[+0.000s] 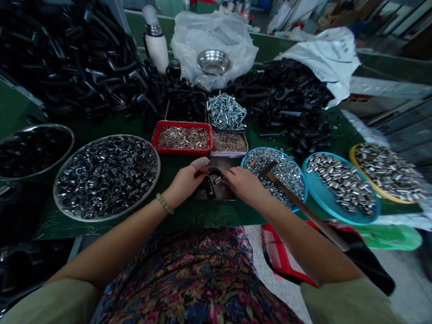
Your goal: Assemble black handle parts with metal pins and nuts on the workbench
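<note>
Over a metal plate at the table's front, both hands meet at a black curved part with a short stem. My left hand, which has a wrapped finger, pinches the part's upper left side. The fingers of my right hand close at its right side, against a small silver piece. How far that piece sits in the black part cannot be made out. A hammer lies with its head on a blue tray of small metal pieces, just right of my right hand.
Behind the hands stand a red tray of pins, a pale tray of tiny pieces and a heap of bolts. A round tray of black rings is at left. Black parts pile high behind. Another blue tray holds silver cylinders.
</note>
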{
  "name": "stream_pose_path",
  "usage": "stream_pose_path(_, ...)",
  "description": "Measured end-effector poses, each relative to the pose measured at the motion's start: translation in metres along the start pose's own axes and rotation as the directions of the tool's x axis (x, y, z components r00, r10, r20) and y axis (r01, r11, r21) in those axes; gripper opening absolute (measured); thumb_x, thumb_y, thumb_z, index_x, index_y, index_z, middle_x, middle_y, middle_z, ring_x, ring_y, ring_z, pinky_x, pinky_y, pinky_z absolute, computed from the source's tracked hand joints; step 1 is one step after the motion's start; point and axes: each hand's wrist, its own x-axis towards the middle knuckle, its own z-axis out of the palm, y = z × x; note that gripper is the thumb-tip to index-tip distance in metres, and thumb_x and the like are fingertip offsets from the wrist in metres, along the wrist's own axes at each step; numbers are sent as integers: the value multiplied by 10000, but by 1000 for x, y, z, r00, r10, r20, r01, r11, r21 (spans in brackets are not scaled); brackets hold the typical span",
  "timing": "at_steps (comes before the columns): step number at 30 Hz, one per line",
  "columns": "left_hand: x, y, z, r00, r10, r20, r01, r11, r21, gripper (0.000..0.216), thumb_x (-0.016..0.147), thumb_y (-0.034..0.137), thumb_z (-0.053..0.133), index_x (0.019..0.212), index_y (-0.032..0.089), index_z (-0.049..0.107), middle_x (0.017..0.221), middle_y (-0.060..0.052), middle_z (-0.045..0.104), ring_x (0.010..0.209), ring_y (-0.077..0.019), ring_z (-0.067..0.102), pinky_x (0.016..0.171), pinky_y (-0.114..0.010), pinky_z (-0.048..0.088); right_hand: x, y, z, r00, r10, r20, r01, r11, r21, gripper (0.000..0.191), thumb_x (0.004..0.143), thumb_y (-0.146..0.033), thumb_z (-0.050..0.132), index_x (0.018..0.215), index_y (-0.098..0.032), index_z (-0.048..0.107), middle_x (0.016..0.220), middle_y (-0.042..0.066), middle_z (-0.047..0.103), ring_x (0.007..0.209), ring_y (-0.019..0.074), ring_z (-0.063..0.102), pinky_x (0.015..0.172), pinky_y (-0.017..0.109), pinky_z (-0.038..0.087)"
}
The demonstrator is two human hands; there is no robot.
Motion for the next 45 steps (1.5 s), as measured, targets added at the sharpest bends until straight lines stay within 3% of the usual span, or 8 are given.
stream_pose_path(5,3,7,-6,995,23,102,-46,972,231,418,857,143,538,1271,204,533,994,-12,725,949,-174,660,908,-276,484,-58,47,-5,957,272,-100,-278,959,-53,322,920,-295,523,1189,-124,574,1090,146,658,1003,277,589,864,385,446)
stream_pose_path(10,2,31,-9,956,125,267,-261,776,574,359,906,136,437,1255,189,504,892,-60,688,846,-218,643,777,-317,494,-93,79,-4,844,536,37,-526,838,-143,287,882,-295,563,1099,-111,599,1052,167,660,991,306,609,808,403,467)
stream_pose_path(17,-4,26,-6,898,227,378,-425,675,604,275,945,177,391,1144,155,580,1185,-114,620,974,-213,605,855,-317,487,-79,41,-8,808,588,33,-589,808,34,346,941,-232,386,1241,-107,504,1133,205,625,927,294,658,728,387,506)
stream_pose_path(22,-21,3,-9,919,298,257,-393,729,561,292,919,291,489,1169,202,610,1299,-90,576,1198,-260,489,1040,-414,392,-56,-7,-30,911,412,22,-377,809,452,330,980,-265,328,1271,-192,466,1174,126,665,981,255,674,808,360,515)
stream_pose_path(30,-26,5,-12,925,285,251,-380,715,586,370,853,247,572,1223,237,574,1305,-84,568,1225,-262,474,1121,-488,259,-31,-13,-24,924,375,75,-375,851,367,332,984,-276,337,1268,-193,487,1193,115,659,983,235,669,825,335,502)
stream_pose_path(38,-37,17,-3,943,173,283,-314,743,591,477,906,87,355,1377,126,418,1112,-148,607,1027,-255,552,913,-414,455,-89,47,3,683,728,-56,-729,674,-117,433,975,-334,351,1363,-173,457,1095,159,639,796,259,640,648,361,453)
stream_pose_path(42,-14,29,-12,948,98,303,-148,978,149,361,934,206,404,1266,145,530,1136,-126,635,1018,-219,598,942,-360,457,-83,69,4,781,597,-181,-624,755,-200,353,960,-344,421,1206,-179,612,1088,147,634,1008,302,559,792,398,419)
stream_pose_path(45,4,30,-15,919,-57,391,82,995,-49,302,943,242,386,1122,139,606,991,-96,688,864,-191,650,817,-319,504,-30,74,-5,887,432,-164,-450,889,-90,324,967,-348,428,1136,-194,656,1065,119,658,1031,272,538,852,375,394)
